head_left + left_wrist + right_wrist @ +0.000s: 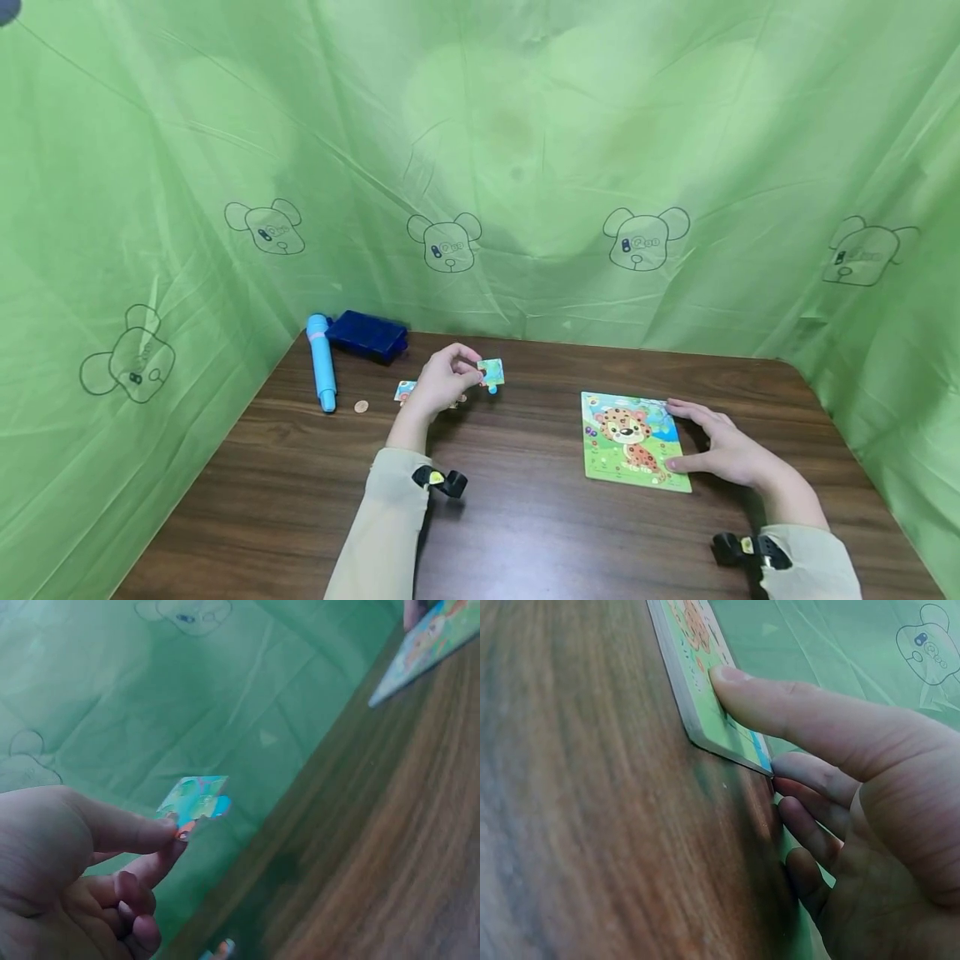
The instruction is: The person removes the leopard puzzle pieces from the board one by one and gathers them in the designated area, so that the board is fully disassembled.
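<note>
1. The left hand (442, 379) pinches a puzzle piece (491, 372) above the table (300, 467), near its back edge.
2. The right hand (723, 450) rests flat-fingered on the puzzle board (630, 442), gripping nothing.
3. Such a light pinch might let the piece drop.

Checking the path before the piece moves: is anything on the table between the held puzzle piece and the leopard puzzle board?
Nothing visible. The left hand pinches the puzzle piece above bare table; the puzzle board lies right, under the right hand.

The dark wood tabletop (525, 517) carries a leopard puzzle board (632, 440), blue pen (322, 372), navy case (367, 335), coin (361, 407) and one loose puzzle piece (405, 390).
</note>
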{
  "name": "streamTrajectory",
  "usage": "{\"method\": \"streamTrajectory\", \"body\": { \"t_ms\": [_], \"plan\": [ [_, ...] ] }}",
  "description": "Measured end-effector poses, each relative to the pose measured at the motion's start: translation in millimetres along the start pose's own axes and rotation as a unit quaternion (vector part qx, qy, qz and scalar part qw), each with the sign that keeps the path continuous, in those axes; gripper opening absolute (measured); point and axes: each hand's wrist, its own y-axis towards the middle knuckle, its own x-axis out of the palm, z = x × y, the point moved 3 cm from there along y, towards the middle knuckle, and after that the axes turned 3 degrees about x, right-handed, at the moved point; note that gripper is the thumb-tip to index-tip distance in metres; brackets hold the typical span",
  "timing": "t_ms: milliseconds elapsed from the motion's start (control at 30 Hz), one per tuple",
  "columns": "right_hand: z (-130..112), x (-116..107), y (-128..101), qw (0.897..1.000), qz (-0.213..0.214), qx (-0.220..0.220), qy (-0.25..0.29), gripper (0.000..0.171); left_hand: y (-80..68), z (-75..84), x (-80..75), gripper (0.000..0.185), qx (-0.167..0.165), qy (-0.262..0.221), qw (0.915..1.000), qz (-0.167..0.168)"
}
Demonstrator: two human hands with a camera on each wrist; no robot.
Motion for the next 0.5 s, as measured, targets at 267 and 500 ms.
{"method": "streamTrajectory", "body": {
  "t_ms": [267, 500],
  "plan": [
    [-0.6, -0.8, 0.0, 1.0, 0.0, -0.002, 0.004, 0.098, 2.3, -17.4, 4.5, 0.018, 0.019, 0.11, 0.9932, -0.034],
    [-1.5, -0.2, 0.2, 1.0, -0.002, 0.001, 0.01, 0.099, 3.1, -21.9, 10.0, 0.017, 0.042, 0.171, 0.9828, -0.055]
  ]
}}
